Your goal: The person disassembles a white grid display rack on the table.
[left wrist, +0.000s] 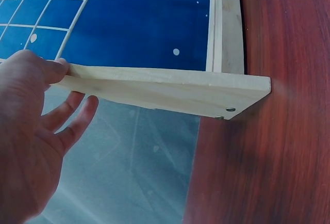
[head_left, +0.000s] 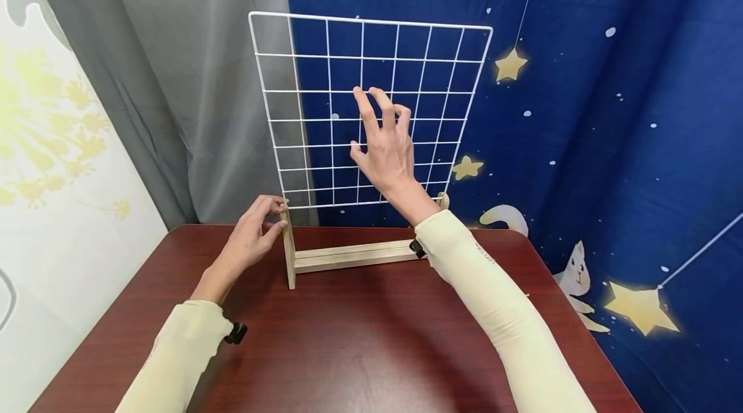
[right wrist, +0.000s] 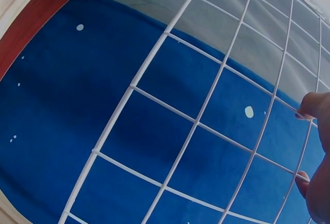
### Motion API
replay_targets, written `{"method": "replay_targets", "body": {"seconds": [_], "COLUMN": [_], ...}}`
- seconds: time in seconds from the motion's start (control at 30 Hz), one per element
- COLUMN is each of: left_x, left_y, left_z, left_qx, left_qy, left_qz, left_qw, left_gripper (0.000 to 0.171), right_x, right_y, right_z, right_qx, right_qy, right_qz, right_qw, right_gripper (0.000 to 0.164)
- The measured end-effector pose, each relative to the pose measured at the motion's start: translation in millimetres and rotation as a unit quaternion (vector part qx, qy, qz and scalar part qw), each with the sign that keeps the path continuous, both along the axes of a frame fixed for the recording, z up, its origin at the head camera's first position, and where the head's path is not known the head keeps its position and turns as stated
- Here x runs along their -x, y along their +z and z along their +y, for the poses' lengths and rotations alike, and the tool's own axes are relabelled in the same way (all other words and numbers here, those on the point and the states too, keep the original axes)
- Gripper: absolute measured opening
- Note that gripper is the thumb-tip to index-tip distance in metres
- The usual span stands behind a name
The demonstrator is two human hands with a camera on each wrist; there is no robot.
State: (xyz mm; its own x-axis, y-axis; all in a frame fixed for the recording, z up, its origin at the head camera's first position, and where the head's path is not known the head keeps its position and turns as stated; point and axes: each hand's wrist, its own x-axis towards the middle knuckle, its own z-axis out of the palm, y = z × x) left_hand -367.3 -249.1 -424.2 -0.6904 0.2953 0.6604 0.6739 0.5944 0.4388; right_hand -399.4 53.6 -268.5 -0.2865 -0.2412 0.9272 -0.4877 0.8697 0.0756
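Observation:
A white wire grid panel (head_left: 362, 58) stands up over the back of the table, its lower corners at the tops of a pale wooden stand's side posts. My left hand (head_left: 248, 235) pinches the top of the left post (head_left: 289, 255), thumb and forefinger right by the grid's lower corner; in the left wrist view the other fingers of this hand (left wrist: 36, 126) are spread below the post (left wrist: 170, 87). Up at the grid's middle, my right hand (head_left: 387, 148) holds the wires with bent, spread fingers. The right wrist view shows two fingertips (right wrist: 312, 105) at the wires (right wrist: 196, 123).
The stand's long bottom bar (head_left: 354, 257) lies low over the red-brown table (head_left: 348, 335). Behind hang a grey curtain (head_left: 157, 77) and a blue star-patterned curtain (head_left: 580, 110). A pale patterned panel (head_left: 75, 206) flanks the table's left side.

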Motion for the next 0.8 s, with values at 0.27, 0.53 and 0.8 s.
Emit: {"method": "replay_targets", "body": {"seconds": [0.27,0.53,0.8], "left_x": [-1.6,-1.9,-2.1], "left_y": [4.1,14.3,21.4], "left_z": [-1,-5,-8], "left_qx": [0.003,0.044,0.058], "left_qy": [-0.017,-0.015,-0.012], "left_qz": [-0.005,-0.007,-0.026], "left_qw": [0.9998,0.9989,0.9979], "left_gripper": [0.015,0.02,0.022], "right_x": [-0.9,-1.2,-3.0], "right_y": [15.2,27.5,22.0], "right_z": [9,27,54], "right_qx": [0.021,0.036,0.034], "right_qy": [-0.013,-0.044,-0.051], "right_qz": [0.019,0.022,0.015], "right_qw": [1.0,0.998,0.998], "right_gripper": [0.089,0.092,0.095]}}
